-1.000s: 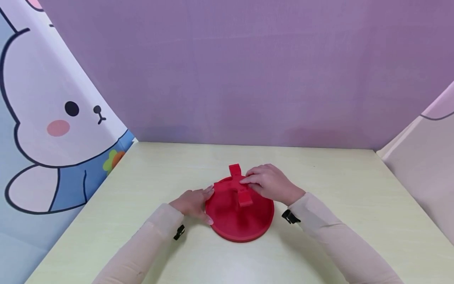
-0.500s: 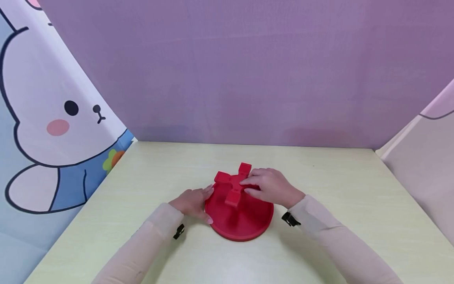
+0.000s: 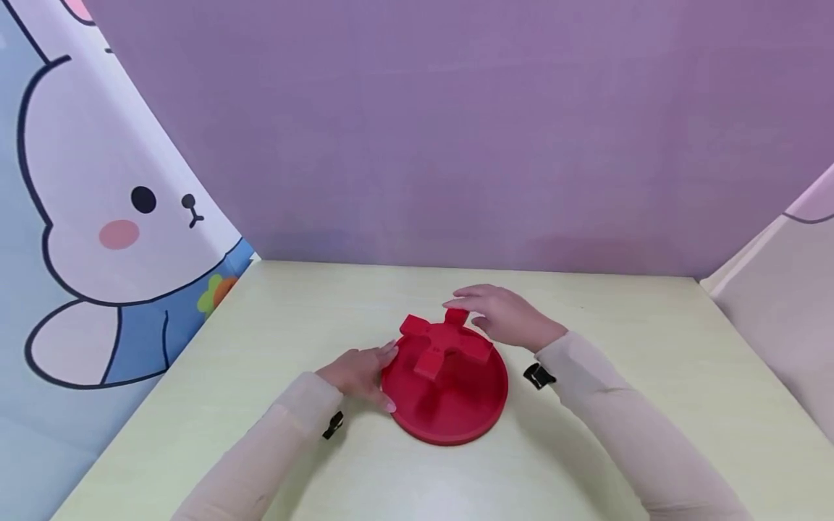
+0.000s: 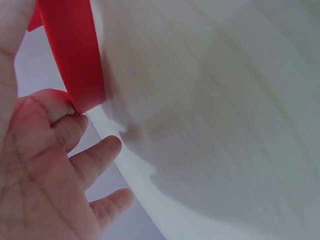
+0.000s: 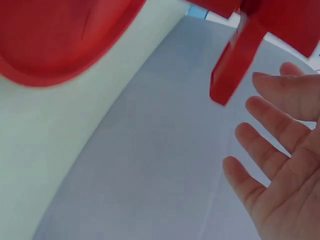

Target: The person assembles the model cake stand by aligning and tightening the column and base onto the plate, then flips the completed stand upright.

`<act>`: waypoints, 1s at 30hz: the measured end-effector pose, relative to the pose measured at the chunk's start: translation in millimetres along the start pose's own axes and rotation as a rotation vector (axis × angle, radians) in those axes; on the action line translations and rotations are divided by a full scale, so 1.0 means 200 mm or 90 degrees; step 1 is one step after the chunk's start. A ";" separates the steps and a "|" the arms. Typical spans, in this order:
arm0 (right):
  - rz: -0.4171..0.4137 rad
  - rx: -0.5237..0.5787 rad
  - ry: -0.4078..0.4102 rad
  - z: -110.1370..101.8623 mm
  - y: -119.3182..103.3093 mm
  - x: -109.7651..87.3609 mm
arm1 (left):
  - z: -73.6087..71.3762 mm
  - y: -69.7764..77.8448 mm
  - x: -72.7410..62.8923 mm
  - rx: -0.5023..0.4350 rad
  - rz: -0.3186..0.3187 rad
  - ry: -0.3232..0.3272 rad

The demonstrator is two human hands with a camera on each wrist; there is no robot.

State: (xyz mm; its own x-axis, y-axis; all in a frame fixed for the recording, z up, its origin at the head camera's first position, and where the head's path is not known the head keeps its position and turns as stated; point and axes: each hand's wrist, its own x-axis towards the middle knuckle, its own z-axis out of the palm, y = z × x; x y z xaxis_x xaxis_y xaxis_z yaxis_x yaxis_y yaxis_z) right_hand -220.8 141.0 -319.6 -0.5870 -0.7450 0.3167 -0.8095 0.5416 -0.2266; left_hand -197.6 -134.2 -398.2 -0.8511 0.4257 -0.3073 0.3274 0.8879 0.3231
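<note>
A red round base (image 3: pixel 456 423) lies on the table, with a red cross-shaped piece (image 3: pixel 445 337) raised over its far half. The arms of the cross end in blocky tips. My left hand (image 3: pixel 357 373) holds the base's left edge between thumb and fingers. In the left wrist view a forefinger touches the rim (image 4: pixel 80 55), while the other fingers lie off it. My right hand (image 3: pixel 507 316) is at the far arm of the cross, fingers extended past its tip. The right wrist view shows a gap between the fingers and the red arm (image 5: pixel 235 70).
The pale wooden table (image 3: pixel 586 434) reaches back to a purple cloth wall (image 3: pixel 489 145). A cartoon-animal cloth (image 3: pixel 85 181) hangs at the left, and a pale cloth (image 3: pixel 782 311) at the right. Black straps (image 3: pixel 539 375) sit at both wrists.
The cross has turned on the base, its arms now standing at other angles. My right hand has moved away from its centre to the far arm. My left hand stays on the rim.
</note>
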 end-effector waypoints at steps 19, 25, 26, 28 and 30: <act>0.053 -0.003 -0.133 0.02 0.01 0.07 | 0.01 0.02 0.03 0.010 0.000 -0.003; 0.072 0.010 -0.143 0.00 0.01 0.03 | 0.03 0.02 0.04 0.028 0.010 -0.001; 0.078 0.010 -0.145 0.00 0.01 0.02 | 0.02 0.02 0.04 0.030 0.010 0.000; 0.098 0.005 -0.153 0.00 0.01 0.01 | 0.02 0.02 0.04 0.033 0.005 -0.001; 0.107 -0.012 -0.158 -0.01 0.01 -0.01 | 0.02 0.03 0.04 0.028 0.001 -0.002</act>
State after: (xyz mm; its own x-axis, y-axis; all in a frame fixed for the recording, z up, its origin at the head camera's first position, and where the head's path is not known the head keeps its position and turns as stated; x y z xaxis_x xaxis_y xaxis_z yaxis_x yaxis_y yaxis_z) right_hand -220.6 143.7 -319.4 -0.6969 -0.7160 0.0402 -0.7025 0.6703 -0.2392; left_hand -200.6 -124.9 -401.5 -0.8497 0.4270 -0.3094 0.3462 0.8943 0.2836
